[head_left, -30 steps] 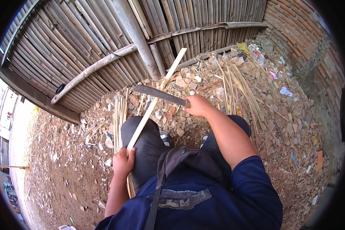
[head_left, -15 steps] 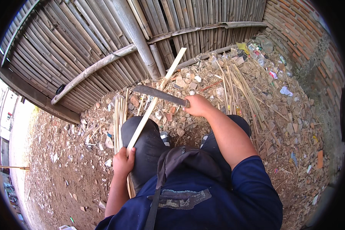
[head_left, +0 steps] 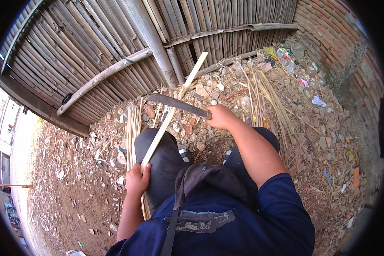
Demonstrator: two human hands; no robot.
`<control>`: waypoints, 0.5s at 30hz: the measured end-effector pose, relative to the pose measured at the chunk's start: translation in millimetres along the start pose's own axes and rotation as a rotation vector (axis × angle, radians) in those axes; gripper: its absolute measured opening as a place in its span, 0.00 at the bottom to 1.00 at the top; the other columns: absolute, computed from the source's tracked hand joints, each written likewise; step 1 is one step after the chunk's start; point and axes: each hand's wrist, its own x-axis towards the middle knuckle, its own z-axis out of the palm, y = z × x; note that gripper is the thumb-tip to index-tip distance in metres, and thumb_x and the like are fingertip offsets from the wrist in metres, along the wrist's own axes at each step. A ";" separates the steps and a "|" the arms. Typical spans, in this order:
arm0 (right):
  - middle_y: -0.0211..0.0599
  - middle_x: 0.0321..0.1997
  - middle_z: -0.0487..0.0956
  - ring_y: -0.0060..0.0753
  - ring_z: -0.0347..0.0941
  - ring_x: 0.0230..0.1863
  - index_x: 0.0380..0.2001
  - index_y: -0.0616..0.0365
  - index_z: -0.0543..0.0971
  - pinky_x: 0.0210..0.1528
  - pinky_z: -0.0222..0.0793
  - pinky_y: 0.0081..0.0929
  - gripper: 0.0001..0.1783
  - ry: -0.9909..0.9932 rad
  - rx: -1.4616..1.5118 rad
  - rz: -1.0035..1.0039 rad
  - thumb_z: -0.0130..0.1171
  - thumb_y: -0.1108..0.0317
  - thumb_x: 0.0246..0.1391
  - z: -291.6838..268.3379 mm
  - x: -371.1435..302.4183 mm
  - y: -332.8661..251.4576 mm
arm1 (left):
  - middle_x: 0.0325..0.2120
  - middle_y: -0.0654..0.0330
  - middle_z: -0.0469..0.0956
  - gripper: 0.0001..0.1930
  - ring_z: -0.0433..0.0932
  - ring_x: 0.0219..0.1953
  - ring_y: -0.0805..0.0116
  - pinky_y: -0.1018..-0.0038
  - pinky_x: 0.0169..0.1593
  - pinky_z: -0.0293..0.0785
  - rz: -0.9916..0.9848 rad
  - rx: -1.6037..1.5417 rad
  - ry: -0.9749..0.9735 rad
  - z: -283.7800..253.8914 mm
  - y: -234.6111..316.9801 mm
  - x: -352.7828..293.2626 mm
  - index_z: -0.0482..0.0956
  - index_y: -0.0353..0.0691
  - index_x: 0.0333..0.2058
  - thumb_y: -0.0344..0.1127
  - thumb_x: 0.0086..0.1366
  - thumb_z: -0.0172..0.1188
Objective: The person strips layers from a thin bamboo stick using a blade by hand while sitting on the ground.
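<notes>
My left hand is closed round the lower end of a long pale bamboo strip, beside my left knee. The strip slants up and away to the right, its far end near the bamboo wall. In my right hand is the handle of a machete, gripped in front of my right knee. The dark machete blade points left and lies across the strip around its middle. Whether the edge bites into the strip I cannot tell.
Split bamboo strips lie beside my left leg, and more strips lie at the right. A bamboo wall stands ahead, a brick wall at the right. Stones and litter cover the ground.
Almost nothing differs. The machete blade and the strip stay crossed in about the same place, with both hands keeping their grip.
</notes>
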 end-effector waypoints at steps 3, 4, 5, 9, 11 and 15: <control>0.48 0.38 0.83 0.51 0.81 0.43 0.41 0.54 0.83 0.47 0.75 0.44 0.17 -0.021 0.009 0.033 0.69 0.58 0.50 1.0 1.8 0.8 | 0.17 0.42 0.75 0.24 0.77 0.23 0.38 0.51 0.28 0.71 0.011 0.004 0.003 0.7 -1.3 0.4 0.70 0.35 0.23 0.51 0.68 0.60; 0.47 0.40 0.84 0.52 0.80 0.45 0.40 0.52 0.83 0.48 0.76 0.45 0.17 -0.031 0.012 0.048 0.69 0.58 0.49 1.2 2.5 1.0 | 0.17 0.42 0.75 0.24 0.77 0.23 0.38 0.51 0.28 0.71 0.016 0.006 0.005 1.3 -2.1 0.5 0.70 0.35 0.23 0.51 0.68 0.61; 0.47 0.40 0.84 0.52 0.80 0.45 0.40 0.52 0.83 0.48 0.76 0.45 0.17 -0.028 0.010 0.044 0.69 0.58 0.49 1.4 2.5 0.6 | 0.17 0.42 0.75 0.24 0.77 0.23 0.38 0.51 0.28 0.71 0.015 0.005 0.006 1.5 -2.7 0.4 0.70 0.35 0.23 0.51 0.68 0.61; 0.47 0.40 0.84 0.52 0.80 0.45 0.40 0.52 0.83 0.49 0.75 0.45 0.17 -0.020 0.006 0.034 0.69 0.57 0.49 1.5 2.0 -0.1 | 0.18 0.42 0.75 0.24 0.77 0.23 0.37 0.51 0.29 0.71 0.002 0.004 -0.002 0.9 -2.3 0.1 0.70 0.35 0.23 0.51 0.68 0.60; 0.47 0.40 0.83 0.51 0.80 0.45 0.40 0.52 0.83 0.49 0.75 0.45 0.16 -0.018 0.006 0.030 0.69 0.57 0.49 1.9 2.1 0.8 | 0.18 0.42 0.76 0.25 0.78 0.24 0.37 0.50 0.30 0.72 -0.020 0.010 -0.013 -0.2 -0.2 0.5 0.70 0.35 0.23 0.52 0.68 0.60; 0.49 0.37 0.84 0.50 0.81 0.42 0.43 0.54 0.83 0.47 0.75 0.44 0.18 -0.012 0.006 0.009 0.69 0.58 0.51 5.4 3.2 5.4 | 0.18 0.42 0.77 0.25 0.79 0.25 0.37 0.49 0.30 0.73 -0.035 0.022 -0.018 -1.6 2.2 1.1 0.71 0.36 0.23 0.53 0.67 0.61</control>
